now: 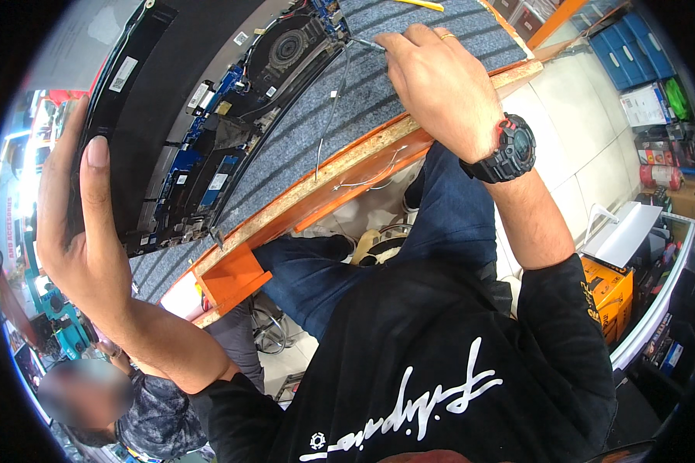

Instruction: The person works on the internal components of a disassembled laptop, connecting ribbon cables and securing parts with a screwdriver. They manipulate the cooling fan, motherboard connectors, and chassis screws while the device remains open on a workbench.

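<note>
An opened laptop (201,147) fills the upper left, its inside bared: a round fan (287,48), blue circuit boards, black panels. My left hand (89,208) grips its left edge, thumb on the near face and the other fingers behind. Beyond the laptop's right corner, my right hand (440,77) is closed with its fingertips pinched on a thin grey tool (369,45), whose kind I cannot make out. The tool points left toward the laptop's corner by the fan. A thin grey cable (333,108) runs from near that tip down over the table edge.
Under the laptop is a table with a striped grey mat (378,85) and a bare chipboard edge (347,154). A yellow strip (423,4) lies at the far side. Another person (150,405) is at the lower left. Blue drawers (633,50) and an orange box (606,297) stand to the right.
</note>
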